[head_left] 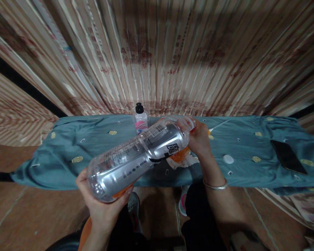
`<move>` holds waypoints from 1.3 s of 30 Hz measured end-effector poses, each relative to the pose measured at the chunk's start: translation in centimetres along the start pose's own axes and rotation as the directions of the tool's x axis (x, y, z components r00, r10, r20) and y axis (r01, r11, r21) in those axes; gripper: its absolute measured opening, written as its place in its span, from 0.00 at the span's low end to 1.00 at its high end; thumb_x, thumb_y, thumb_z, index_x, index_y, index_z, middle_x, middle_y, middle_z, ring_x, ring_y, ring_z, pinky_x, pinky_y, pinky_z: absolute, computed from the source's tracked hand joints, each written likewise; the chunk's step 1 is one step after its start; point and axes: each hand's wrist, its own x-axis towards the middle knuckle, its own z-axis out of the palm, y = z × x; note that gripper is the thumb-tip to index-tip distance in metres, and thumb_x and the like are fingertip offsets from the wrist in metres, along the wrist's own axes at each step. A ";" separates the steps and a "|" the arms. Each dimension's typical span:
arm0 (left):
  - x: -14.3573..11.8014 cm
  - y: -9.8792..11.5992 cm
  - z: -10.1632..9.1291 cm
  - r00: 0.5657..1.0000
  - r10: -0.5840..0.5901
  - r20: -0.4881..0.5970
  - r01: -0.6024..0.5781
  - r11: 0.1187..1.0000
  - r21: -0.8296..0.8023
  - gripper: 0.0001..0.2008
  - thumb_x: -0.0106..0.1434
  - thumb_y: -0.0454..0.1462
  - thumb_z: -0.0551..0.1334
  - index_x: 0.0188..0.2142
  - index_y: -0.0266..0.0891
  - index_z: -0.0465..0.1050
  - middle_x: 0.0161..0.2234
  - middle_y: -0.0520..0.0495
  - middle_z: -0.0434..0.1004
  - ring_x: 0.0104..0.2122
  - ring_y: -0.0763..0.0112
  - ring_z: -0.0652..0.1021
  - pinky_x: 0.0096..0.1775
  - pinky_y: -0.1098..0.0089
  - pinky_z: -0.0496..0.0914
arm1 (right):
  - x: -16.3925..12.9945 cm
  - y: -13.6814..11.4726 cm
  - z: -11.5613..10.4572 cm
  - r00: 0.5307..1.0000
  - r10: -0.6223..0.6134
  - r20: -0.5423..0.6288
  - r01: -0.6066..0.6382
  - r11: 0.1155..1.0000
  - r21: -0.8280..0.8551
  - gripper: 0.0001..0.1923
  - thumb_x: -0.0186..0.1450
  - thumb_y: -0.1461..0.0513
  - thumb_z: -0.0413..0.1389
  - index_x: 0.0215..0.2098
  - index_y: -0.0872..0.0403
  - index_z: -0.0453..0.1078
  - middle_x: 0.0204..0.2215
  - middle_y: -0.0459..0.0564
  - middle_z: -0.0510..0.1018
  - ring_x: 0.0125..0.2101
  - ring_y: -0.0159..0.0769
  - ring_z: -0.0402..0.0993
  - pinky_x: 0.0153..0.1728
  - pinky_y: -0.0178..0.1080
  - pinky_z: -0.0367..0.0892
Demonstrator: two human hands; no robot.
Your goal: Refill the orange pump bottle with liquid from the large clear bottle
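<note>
A large clear plastic bottle [136,157] with a silver label lies tilted across my two hands, above the cloth-covered table. My left hand [102,202] is wrapped round its base at the lower left. At the upper right, my right hand [200,137] grips the bottle's neck; its fingertips are partly hidden. Behind the bottle stands a smaller bottle [141,120] with a black cap and pink label. Below the neck, something orange [180,155] sits on a crumpled pale wrapper [187,163], partly covered by the bottle.
The narrow table has a teal patterned cloth [94,136]. A white round cap [228,159] and a black phone [288,156] lie on the right. Beyond my right hand is a thin stick-like item [219,124] with an orange end. A pleated curtain [157,52] hangs behind.
</note>
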 end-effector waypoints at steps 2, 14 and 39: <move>0.0 -0.2 -0.3 0.998 0.009 0.059 -0.009 1.000 0.013 0.44 0.41 0.41 0.80 0.55 0.44 0.62 0.50 0.42 0.69 0.48 0.56 0.74 0.48 0.59 0.71 | 0.0 -0.1 0.0 1.000 0.009 0.000 -0.009 1.000 -0.001 0.16 0.66 0.48 0.59 0.30 0.50 0.74 0.26 0.49 0.82 0.27 0.43 0.78 0.31 0.42 0.69; 0.2 0.1 -0.4 0.998 -0.054 0.023 0.054 0.998 0.011 0.45 0.37 0.41 0.80 0.53 0.47 0.63 0.49 0.44 0.68 0.48 0.52 0.74 0.54 0.51 0.71 | 0.0 -0.4 -0.1 1.000 0.016 0.008 -0.016 1.000 0.008 0.15 0.65 0.49 0.58 0.29 0.50 0.72 0.24 0.47 0.81 0.27 0.41 0.76 0.31 0.42 0.67; 0.3 1.9 0.6 0.991 -0.132 -0.025 0.131 0.991 -0.032 0.44 0.35 0.40 0.80 0.50 0.47 0.61 0.48 0.44 0.65 0.50 0.48 0.72 0.63 0.42 0.60 | -0.2 -0.9 0.0 1.000 0.005 -0.023 -0.005 1.000 -0.018 0.14 0.65 0.49 0.59 0.29 0.50 0.73 0.24 0.47 0.80 0.27 0.41 0.75 0.31 0.41 0.68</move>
